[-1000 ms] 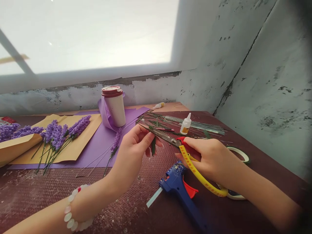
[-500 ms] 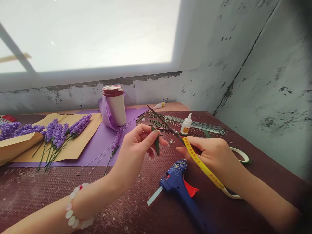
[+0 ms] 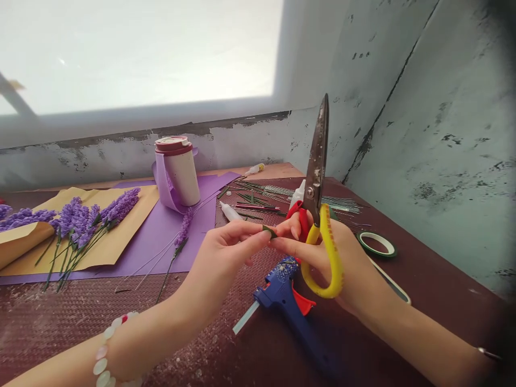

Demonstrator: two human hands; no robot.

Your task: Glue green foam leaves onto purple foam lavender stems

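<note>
While a green strip point(image 3: 270, 231) is pinched mid-frame by the left hand point(image 3: 221, 253), it could get creased if the right hand point(image 3: 345, 255), kinda crowded by gripped scissors point(image 3: 315, 193), slips.

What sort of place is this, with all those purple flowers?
Probably a craft corner or small workshop: there's a blue plastic glue gun, metal scissors with red and yellow handles in the right hand, and fuzzy purple artificial-looking flowers over tan paper.
</note>
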